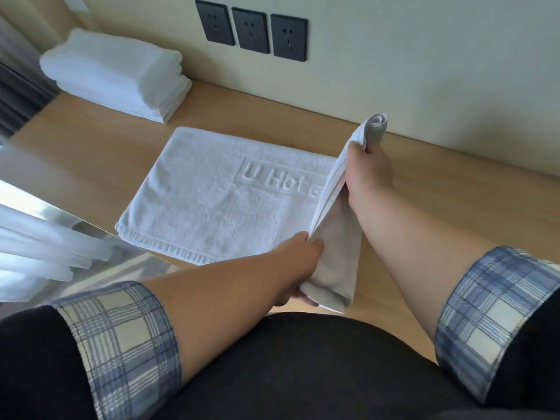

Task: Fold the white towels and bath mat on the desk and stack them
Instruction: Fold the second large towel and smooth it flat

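Misalignment is threatening: your left grip (300, 257) and right grip (368, 166) are pinching the lifted right edge of the bath mat (212, 204) on the desk (454, 201), and uneven pulling may be skewing the fold.

Dressed in a black, possibly knitted top (303, 377), with 2 turned-back blue-and-cream plaid cuffs: left cuff (121, 344), right cuff (491, 313); forearms bare.

Bare tabletop (454, 192) lies open right of the bath mat (212, 201), with a narrower strip between it and the folded towel stack (115, 77) back left by the wall (424, 71).
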The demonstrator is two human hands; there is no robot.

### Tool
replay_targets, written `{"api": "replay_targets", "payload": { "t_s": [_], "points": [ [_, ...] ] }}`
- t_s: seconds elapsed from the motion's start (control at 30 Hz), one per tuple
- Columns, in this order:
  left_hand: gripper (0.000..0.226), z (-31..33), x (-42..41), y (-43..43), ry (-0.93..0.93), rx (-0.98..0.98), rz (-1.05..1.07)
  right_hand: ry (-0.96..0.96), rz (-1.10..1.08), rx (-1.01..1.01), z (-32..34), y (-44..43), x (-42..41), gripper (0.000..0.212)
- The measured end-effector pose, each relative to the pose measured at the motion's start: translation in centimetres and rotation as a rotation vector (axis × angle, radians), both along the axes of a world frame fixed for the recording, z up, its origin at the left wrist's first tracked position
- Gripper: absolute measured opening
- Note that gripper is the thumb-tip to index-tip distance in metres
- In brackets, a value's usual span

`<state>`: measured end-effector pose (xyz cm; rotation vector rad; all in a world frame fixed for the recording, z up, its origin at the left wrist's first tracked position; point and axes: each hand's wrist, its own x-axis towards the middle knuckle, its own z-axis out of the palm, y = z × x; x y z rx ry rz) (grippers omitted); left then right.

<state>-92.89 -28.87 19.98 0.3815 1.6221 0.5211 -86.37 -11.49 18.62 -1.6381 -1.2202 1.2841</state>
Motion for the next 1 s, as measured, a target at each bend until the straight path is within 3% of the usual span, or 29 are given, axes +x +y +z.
{"api": "replay_targets", "payload": {
  "t_s": [0.07, 0.17, 0.23, 0.3, 0.5, 0.87, 1.0],
  "points": [
    [0.018, 0.0, -2.6, -0.9, 0.020, 0.057, 0.037, -0.056, -0.001, 0.063, -0.2, -0.2, -2.9, 0.015],
    [0.012, 0.0, -7.1, -2.2, 0.070, 0.180, -0.032, -0.140, 0.023, 0.194, -0.1, -0.5, -7.7, 0.032],
    [0.024, 0.4, -10.4, -3.1, 0.111, 0.234, -0.138, -0.187, 0.069, 0.253, 0.3, -0.8, -11.1, 0.039],
    [0.031, 0.7, -13.9, -3.8, 0.143, 0.260, -0.215, -0.231, 0.119, 0.272, 0.4, -1.1, -14.7, 0.041],
    [0.021, 1.4, -24.3, -4.6, 0.098, 0.339, -0.308, -0.305, 0.096, 0.304, 0.1, -2.6, -24.6, 0.041],
    [0.048, -1.4, -39.2, -6.5, 0.114, 0.226, -0.257, -0.331, 0.159, 0.269, -3.6, -4.5, -40.1, 0.034],
    [0.032, -5.0, -42.8, -6.9, 0.078, 0.082, -0.154, -0.410, 0.248, 0.170, -7.0, -4.5, -43.2, 0.026]
  ]
}}
